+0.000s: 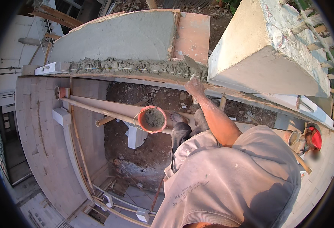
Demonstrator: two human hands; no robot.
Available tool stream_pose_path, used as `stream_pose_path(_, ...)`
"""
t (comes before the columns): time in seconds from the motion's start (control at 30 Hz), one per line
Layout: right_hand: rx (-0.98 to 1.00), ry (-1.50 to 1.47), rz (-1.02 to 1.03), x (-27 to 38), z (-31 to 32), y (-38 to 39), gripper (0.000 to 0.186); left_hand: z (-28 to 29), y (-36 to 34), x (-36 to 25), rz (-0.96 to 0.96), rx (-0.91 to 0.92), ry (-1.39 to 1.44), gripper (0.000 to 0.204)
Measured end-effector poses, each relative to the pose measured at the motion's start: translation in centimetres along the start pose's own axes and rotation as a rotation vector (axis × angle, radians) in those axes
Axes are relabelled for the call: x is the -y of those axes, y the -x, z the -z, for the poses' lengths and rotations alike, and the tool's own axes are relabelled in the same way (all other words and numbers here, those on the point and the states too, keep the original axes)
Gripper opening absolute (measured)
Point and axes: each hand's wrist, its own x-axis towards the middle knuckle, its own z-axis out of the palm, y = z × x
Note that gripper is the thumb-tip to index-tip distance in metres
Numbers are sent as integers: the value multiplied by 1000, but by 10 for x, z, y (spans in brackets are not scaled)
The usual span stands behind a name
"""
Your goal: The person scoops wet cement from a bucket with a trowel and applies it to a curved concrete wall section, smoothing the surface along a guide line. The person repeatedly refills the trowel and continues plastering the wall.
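My right hand is closed around the handle of a pointed trowel. The trowel's grey blade lies at the right end of a rough strip of wet mortar along the beam top. A thin string runs along this strip. Behind the mortar stands a smooth grey plastered panel, with a pinkish board at its right end. Below and left of my hand, an orange-red bucket holds grey mortar, its wire handle hanging to the left. My left hand is not in view.
A large concrete block stands just right of the trowel. Bamboo poles and a plank span the gap below, over rubble-strewn ground. White blocks sit lower down. At far right are a person in red and another bucket.
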Motion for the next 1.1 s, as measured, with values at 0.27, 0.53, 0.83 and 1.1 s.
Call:
stream_pose_path(0.27,237,324,265,-15,6,-67,25,30,5,17,14,-37,0,39)
stream_pose_path(0.53,343,324,93,-42,12,-40,31,45,-6,22,17,-37,24,39)
stream_pose_path(0.83,326,331,165,-51,-12,-76,31,48,-19,15,-70,-130,65,40)
stream_pose_path(1.1,342,104,403,45,-15,1,37,1,33,46,58,-260,289,37)
